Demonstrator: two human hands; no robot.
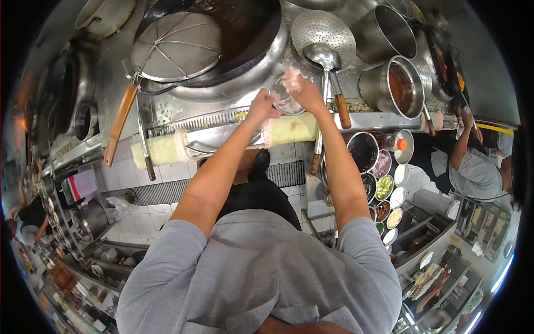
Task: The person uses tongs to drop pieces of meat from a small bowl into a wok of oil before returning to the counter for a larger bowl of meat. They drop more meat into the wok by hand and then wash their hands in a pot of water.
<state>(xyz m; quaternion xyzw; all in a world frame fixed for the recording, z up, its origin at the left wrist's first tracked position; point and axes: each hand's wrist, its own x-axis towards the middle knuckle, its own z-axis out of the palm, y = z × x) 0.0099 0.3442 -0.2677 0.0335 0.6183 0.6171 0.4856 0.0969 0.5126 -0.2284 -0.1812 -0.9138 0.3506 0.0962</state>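
Observation:
A small round bowl (288,106) sits at the stove's front edge, holding wet, pale matter. My left hand (263,106) is closed on the bowl's left rim. Over the bowl's right side, my right hand (307,94) has its fingers bent around pale pink pieces that look like raw meat (291,79). Just left of the bowl is a large wok (245,39), with a round wire-ribbed strainer (177,47) lying across it. A perforated skimmer (317,28) and a steel ladle (323,55) lie beyond my right hand.
Steel pots stand at the right, one with reddish-brown liquid (401,92). Ingredient bowls, including chopped green vegetables (384,187), line my right side. Folded yellowish cloths (292,129) cover the front rail. Wooden-handled tools (122,122) overhang it. Another person (475,172) works far right.

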